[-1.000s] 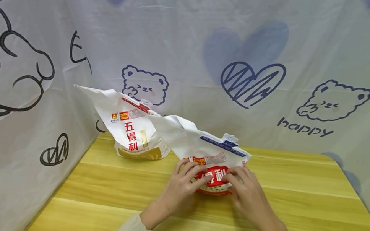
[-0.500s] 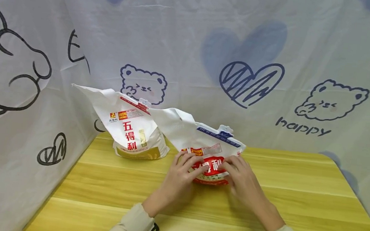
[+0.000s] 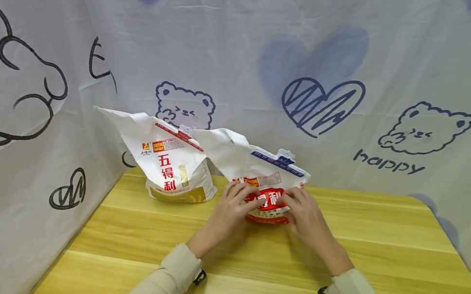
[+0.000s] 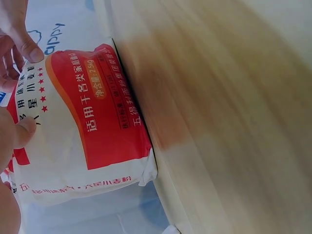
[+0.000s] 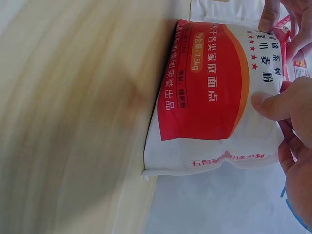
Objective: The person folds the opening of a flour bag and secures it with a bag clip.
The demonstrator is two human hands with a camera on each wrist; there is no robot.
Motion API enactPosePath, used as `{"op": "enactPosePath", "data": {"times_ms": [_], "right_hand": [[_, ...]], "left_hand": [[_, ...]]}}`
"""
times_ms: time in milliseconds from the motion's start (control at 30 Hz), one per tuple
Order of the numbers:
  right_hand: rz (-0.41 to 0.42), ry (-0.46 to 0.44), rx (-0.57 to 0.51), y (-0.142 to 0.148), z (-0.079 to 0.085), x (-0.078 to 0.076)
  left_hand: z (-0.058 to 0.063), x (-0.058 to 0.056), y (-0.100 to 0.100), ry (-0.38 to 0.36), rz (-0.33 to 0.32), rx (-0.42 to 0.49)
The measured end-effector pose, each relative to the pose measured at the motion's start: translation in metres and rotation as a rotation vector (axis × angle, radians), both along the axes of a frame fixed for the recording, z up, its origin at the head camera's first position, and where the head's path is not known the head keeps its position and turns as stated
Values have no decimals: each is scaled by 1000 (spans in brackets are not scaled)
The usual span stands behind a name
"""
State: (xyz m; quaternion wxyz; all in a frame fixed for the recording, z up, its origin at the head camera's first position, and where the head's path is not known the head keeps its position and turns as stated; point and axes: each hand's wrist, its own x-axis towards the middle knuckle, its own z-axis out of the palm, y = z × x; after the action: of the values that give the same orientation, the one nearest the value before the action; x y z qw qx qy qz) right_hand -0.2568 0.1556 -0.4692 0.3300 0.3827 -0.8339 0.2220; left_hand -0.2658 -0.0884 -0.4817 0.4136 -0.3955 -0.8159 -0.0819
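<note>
Between my two hands stands a red-and-white flour bag [image 3: 269, 207], its folded top sealed by a blue strip clip [image 3: 278, 163]. My left hand [image 3: 230, 207] grips its left side and my right hand [image 3: 307, 217] grips the right. In the left wrist view a thumb [image 4: 25, 130] presses the printed front of the bag [image 4: 92, 112]. The right wrist view shows the right thumb [image 5: 273, 105] likewise on the bag [image 5: 204, 87], whose base is at the tabletop. A second flour bag [image 3: 185, 180], white and gold with a red clip [image 3: 179, 136], stands to the left.
The yellow wood-grain table [image 3: 380, 263] reaches back to a white cloth backdrop [image 3: 246, 60] printed with bears and hearts. Another cloth side [image 3: 5, 187] borders the table's left edge. The upper flap [image 3: 217, 149] of the held bag overlaps the second bag.
Both hands have moved the red-and-white flour bag away from the person and slightly left, closer to the second bag. The second bag has stayed in place.
</note>
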Motion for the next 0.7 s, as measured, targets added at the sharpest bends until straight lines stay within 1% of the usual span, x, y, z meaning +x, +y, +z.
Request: {"op": "enactPosePath", "data": {"times_ms": [133,467,700], "right_hand": [[-4,-11,5,0,1,-8],[-32,-49,-1,0,2,-24],[-32,-96,-17,-1,3,-33]], "left_hand": [[1,-6,0,-18,14,-11],[4,-21,4,-66,21,-2],[3,-29,6,-45,49,12]]}}
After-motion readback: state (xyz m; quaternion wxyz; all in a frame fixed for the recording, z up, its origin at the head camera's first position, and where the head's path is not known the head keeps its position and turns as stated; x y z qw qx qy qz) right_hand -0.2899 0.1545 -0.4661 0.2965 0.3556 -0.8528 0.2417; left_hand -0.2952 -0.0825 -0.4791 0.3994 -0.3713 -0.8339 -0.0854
